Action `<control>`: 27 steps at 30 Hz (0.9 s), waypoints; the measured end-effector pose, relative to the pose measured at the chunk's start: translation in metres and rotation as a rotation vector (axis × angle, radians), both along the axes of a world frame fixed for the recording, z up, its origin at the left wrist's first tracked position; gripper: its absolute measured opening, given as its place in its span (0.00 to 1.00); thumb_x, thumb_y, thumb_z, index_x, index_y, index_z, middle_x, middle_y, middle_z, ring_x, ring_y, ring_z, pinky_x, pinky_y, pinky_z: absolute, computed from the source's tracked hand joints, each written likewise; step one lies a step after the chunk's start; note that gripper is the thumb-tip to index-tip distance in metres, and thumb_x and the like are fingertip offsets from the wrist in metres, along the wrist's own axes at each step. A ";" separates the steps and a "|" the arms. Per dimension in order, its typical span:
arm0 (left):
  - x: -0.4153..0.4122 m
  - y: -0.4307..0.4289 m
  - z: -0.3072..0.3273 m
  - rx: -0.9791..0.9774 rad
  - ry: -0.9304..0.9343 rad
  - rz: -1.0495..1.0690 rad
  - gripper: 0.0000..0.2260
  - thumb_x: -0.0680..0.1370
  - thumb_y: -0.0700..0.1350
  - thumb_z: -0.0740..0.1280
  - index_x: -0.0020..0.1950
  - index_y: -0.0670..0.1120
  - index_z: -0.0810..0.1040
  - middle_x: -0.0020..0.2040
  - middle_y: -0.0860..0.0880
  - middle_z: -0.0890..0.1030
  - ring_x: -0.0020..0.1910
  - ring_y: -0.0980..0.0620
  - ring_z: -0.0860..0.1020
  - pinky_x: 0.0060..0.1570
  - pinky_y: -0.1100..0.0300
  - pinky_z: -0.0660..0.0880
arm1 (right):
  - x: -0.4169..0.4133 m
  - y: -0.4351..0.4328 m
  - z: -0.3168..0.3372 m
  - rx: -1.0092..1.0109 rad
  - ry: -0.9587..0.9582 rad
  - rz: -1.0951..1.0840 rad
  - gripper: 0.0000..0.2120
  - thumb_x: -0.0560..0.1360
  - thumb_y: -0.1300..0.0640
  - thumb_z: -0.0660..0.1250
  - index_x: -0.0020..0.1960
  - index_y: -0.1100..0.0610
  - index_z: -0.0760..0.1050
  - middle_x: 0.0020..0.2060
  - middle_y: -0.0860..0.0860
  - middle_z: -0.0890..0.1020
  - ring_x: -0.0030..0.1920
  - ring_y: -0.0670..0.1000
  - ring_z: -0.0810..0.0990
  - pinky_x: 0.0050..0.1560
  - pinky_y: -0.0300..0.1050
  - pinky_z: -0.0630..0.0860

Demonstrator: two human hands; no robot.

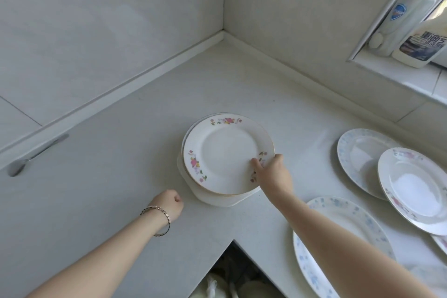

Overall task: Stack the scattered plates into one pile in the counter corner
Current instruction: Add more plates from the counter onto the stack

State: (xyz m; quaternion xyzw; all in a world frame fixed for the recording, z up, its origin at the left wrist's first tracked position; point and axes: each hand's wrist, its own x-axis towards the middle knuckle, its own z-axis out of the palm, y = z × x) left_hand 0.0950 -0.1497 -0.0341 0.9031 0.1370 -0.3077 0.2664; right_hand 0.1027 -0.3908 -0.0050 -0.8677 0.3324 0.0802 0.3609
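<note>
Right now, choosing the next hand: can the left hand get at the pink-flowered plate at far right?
Probably not easily: the right arm, its right hand gripping the top plate, lies between the left hand and the pink-flowered plate.

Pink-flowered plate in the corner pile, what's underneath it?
Under the pink-flowered plate, gripped by the right hand, another plate's rim peeks out, and a plain white dish lies lowest. Everything else beneath is covered, so the count is unclear.

My right arm reaches forward, nearly straight, and my right hand (272, 174) pinches the rim of the top plate (225, 152), thumb lying above, the other fingers hidden under it. My left hand (171, 204) is curled into a fist and holds nothing, its forearm stretched forward.
</note>
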 end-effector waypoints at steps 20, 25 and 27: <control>-0.033 -0.128 -0.005 -0.013 0.078 -0.327 0.13 0.77 0.41 0.56 0.32 0.47 0.67 0.42 0.42 0.83 0.38 0.47 0.78 0.49 0.57 0.77 | -0.111 -0.149 -0.006 0.027 0.138 -0.050 0.08 0.75 0.51 0.59 0.46 0.54 0.74 0.38 0.53 0.80 0.39 0.54 0.78 0.47 0.46 0.77; -0.048 -0.205 -0.020 -0.073 0.136 -0.364 0.11 0.78 0.41 0.55 0.36 0.45 0.70 0.47 0.39 0.82 0.49 0.42 0.82 0.51 0.54 0.77 | -0.178 -0.219 -0.001 -0.037 0.177 -0.194 0.06 0.75 0.55 0.60 0.47 0.54 0.74 0.39 0.53 0.81 0.42 0.54 0.78 0.47 0.44 0.74; -0.055 -0.232 -0.028 -0.184 0.188 -0.241 0.10 0.79 0.42 0.56 0.40 0.42 0.73 0.51 0.35 0.81 0.45 0.42 0.81 0.51 0.52 0.77 | -0.198 -0.236 -0.003 -0.038 0.191 -0.231 0.09 0.75 0.55 0.60 0.50 0.56 0.76 0.41 0.55 0.83 0.42 0.53 0.79 0.48 0.44 0.75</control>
